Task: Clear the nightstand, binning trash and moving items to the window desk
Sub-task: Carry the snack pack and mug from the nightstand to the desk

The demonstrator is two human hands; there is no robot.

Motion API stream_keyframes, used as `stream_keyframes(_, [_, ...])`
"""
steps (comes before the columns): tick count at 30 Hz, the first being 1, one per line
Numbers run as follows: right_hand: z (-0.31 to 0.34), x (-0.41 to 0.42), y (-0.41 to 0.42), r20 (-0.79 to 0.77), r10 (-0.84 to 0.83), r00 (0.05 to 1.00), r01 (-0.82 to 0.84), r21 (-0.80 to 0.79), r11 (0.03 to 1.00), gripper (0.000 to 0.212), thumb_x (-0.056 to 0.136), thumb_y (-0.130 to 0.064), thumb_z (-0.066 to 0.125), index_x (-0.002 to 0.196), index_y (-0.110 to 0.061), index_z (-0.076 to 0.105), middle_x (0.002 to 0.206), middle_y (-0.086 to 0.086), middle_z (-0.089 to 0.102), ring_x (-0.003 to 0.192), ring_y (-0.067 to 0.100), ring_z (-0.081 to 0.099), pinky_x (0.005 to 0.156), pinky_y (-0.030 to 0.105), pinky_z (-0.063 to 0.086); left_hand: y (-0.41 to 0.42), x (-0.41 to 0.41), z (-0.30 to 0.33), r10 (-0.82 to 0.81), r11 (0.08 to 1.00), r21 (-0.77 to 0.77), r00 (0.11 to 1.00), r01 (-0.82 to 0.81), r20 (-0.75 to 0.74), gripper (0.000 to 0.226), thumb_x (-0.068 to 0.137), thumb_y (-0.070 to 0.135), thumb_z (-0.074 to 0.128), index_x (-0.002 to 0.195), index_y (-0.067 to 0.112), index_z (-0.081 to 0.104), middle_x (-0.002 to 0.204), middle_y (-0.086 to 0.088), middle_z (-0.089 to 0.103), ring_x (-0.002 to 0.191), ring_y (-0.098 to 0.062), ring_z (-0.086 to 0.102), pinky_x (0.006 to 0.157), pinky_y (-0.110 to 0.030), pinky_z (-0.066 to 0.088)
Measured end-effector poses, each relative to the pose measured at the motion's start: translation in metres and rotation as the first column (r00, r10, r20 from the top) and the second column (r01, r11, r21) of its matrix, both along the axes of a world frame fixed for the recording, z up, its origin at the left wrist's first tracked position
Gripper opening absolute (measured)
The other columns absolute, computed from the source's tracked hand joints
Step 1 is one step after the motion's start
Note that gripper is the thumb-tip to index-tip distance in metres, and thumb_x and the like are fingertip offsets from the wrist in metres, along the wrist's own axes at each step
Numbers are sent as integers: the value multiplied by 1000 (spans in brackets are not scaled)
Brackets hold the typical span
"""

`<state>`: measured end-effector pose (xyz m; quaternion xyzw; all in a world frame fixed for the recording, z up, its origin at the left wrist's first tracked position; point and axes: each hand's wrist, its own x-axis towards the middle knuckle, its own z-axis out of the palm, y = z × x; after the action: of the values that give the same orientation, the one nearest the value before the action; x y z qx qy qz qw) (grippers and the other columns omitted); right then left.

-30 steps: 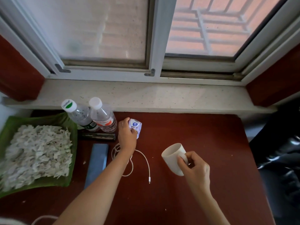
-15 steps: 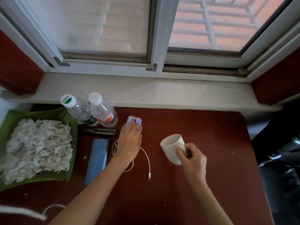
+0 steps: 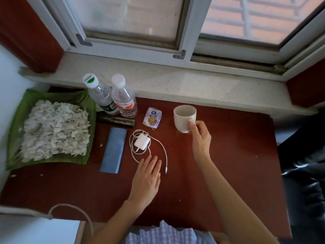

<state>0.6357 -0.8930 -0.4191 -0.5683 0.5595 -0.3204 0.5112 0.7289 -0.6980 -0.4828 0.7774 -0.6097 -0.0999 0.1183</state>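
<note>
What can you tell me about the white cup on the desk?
The cup is a plain off-white mug, ceramic by its look, with a smooth rounded rim. It stands upright on the dark red desk, near the stone window sill, to the right of a small printed packet. As far as its inside shows, it looks empty. The right hand grips it at the side facing the person, where its handle would be; the fingers hide that part. Nothing else touches it.
</note>
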Motion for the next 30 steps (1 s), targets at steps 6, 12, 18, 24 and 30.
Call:
stream_keyframes(6, [-11,9,-8,66,-12,998,10,34,999,26,91,-30,56,79,-7,58,75,2,56,72,8,51,68,27,45,9,-6,-9,-21,997,74,1000,21,3,42,92,25,39,127,10,56,133,-9,56,127,-26,48,110,-41,31])
stream_keyframes(12, [-22,11,-17,117,5,993,-9,32,999,30,89,-33,55,81,-4,59,77,3,58,76,13,55,75,35,49,16,-13,-13,-13,992,123,998,21,-69,44,92,27,39,129,12,54,139,-11,50,129,-25,46,103,-39,44])
stream_keyframes(18, [-28,-3,-6,79,-52,995,48,61,997,24,87,-41,63,89,-18,66,94,-2,64,87,19,68,81,31,55,16,-12,-14,-27,993,111,997,34,-68,44,86,24,60,128,11,56,138,-11,51,127,-26,49,99,-39,47])
stream_keyframes(24, [-30,-19,9,-154,-71,986,62,-64,996,7,80,-28,74,82,-25,67,83,-4,66,70,2,59,67,15,45,17,-10,-16,-42,994,94,998,46,-45,43,88,24,56,129,12,55,139,-10,50,127,-26,48,100,-37,46])
stream_keyframes(30, [-41,-21,23,-179,-97,979,75,-125,989,25,77,-21,78,74,-37,60,80,-3,68,70,1,64,64,12,48,18,-9,-17,-56,994,94,997,60,-44,48,84,22,63,130,12,55,140,-10,49,128,-26,48,100,-37,47])
